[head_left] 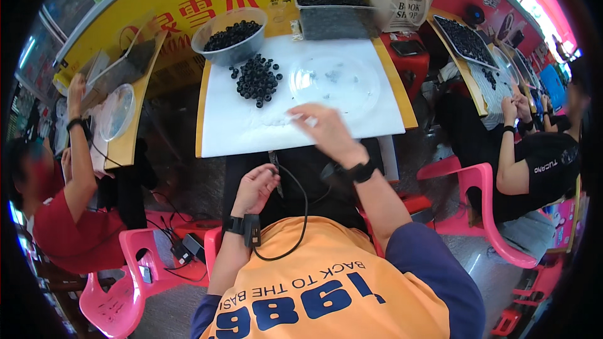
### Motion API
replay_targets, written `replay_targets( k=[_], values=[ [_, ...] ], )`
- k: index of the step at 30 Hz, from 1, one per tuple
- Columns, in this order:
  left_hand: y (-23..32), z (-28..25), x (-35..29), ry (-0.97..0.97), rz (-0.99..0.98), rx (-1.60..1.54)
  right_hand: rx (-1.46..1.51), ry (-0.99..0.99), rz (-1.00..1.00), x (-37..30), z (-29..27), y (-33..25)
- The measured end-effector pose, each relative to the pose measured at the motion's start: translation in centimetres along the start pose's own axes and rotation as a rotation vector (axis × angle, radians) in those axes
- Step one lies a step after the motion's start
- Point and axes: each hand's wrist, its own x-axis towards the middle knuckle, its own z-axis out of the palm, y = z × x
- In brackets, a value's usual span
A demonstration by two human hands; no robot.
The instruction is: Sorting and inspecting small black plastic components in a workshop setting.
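From worktop centre: passage open at 8, 4 o'clock; black ring pile, clear bowl block 10, rectangular tub 1, transparent disc 2.

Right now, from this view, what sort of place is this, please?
Probably a small shared workshop: black parts lie heaped on a white-topped table, more are in a clear bowl, and people sit at tables on either side.

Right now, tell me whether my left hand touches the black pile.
Apart: the head view shows white tabletop between your left hand and the black pile.
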Motion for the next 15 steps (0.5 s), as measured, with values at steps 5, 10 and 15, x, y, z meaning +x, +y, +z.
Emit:
replay_targets(
  k=[5, 10, 15],
  values=[
    [-0.9, 0.2, 0.7, -0.14, -0.292, 0.2, -0.406, 0.21, 0.044, 3.8, -7.9, 6.8],
    [-0.3, 0.5, 0.7, -0.094, -0.248, 0.133, -0.569, 0.073, 0.052, 6.4, -9.2, 9.9],
    [0.2, 0.5, 0.4, -0.066, -0.247, 0.123, -0.664, -0.05, 0.064, 7.6, -8.2, 11.8]
  ],
)
